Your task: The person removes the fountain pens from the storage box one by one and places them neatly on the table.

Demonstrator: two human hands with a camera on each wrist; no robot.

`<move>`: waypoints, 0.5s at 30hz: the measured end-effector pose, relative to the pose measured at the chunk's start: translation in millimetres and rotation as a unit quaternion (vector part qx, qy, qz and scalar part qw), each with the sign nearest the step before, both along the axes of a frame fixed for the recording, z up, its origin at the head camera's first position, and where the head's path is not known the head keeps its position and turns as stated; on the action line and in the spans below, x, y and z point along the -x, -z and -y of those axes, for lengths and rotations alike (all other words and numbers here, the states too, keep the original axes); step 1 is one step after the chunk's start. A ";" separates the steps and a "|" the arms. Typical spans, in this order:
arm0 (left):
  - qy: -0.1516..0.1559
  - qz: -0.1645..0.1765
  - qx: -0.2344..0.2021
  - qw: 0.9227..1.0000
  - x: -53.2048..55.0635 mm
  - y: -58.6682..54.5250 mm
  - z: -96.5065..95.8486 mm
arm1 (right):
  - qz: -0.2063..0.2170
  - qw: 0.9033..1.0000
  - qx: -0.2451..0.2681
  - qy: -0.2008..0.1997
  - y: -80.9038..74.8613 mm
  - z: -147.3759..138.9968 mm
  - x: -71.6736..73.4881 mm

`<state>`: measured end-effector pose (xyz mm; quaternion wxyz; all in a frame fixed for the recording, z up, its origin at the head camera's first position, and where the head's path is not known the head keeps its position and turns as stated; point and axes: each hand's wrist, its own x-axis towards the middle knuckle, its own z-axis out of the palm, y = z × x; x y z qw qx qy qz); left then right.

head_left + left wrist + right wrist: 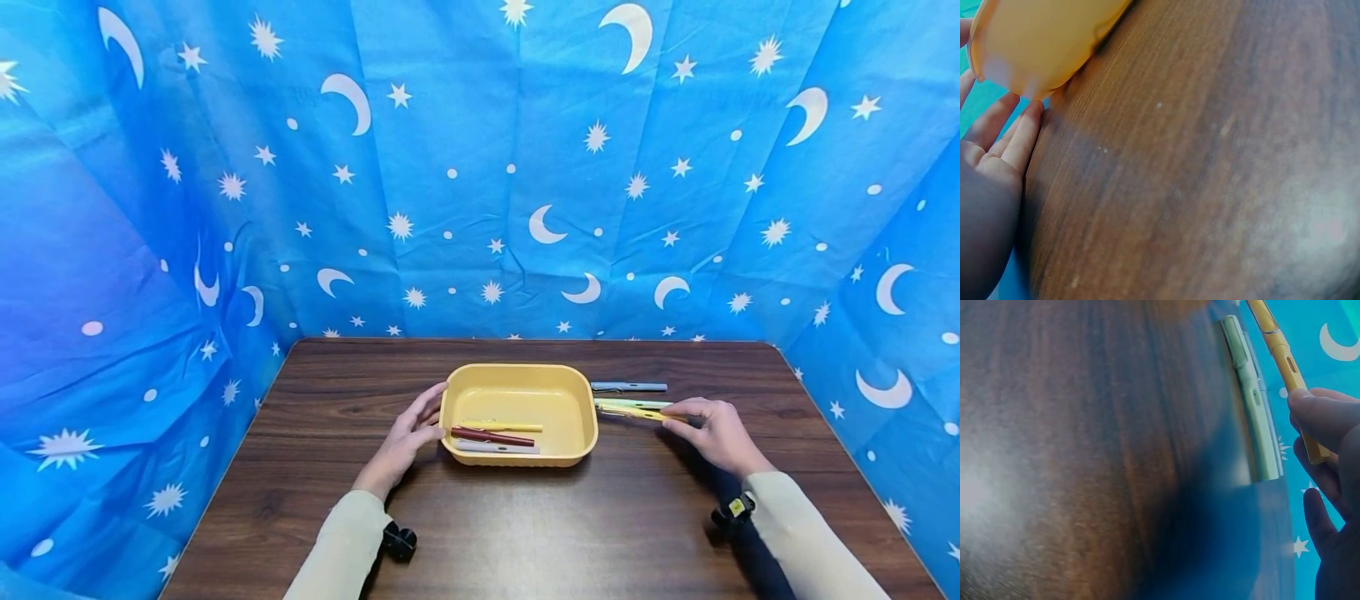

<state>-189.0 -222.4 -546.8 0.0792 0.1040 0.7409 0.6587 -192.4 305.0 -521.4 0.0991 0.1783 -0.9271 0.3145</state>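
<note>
While right hand [715, 432] pinches: slim yellow pen [1280, 352] right of oblong yellow tray [562, 417]
Left hand [401, 442]: spread against tray
Likely pickup: needs steady lift

Cream sleeves [339, 543] end near black wrist cameras [399, 542].

You were at a brown table [480, 542] that looked like wood. Blue cloth [457, 108] with white moons [641, 32] and stars [400, 226] hung behind it and on both sides, like a little tent. You wore small black gadgets [399, 543] near your cuffs [366, 508], so it looked like a filming corner. The cloth hid the room, so home or lab, you couldn't tell.
</note>
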 end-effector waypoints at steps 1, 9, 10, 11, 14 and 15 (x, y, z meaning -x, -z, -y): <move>0.002 -0.003 -0.001 1.000 0.0 0.4 0.1 | -0.002 1.000 -0.004 -0.003 1.4 0.1 0.0; 0.010 -0.011 -0.002 1.000 -0.8 0.4 1.4 | -0.011 1.000 -0.016 -0.016 9.7 0.1 0.9; 0.010 -0.010 -0.001 1.000 -0.8 -0.1 1.3 | -0.014 1.000 -0.016 -0.019 10.3 0.0 0.9; 0.010 -0.009 0.001 1.000 -0.9 -0.6 1.2 | -0.016 1.000 -0.017 -0.021 11.0 -0.1 1.0; 0.009 -0.007 0.003 1.000 -0.7 -1.8 0.7 | -0.021 0.999 -0.018 -0.028 12.4 0.1 1.4; 0.009 -0.007 0.003 1.000 -0.7 -2.1 0.5 | -0.022 0.999 -0.020 -0.031 12.5 0.2 1.5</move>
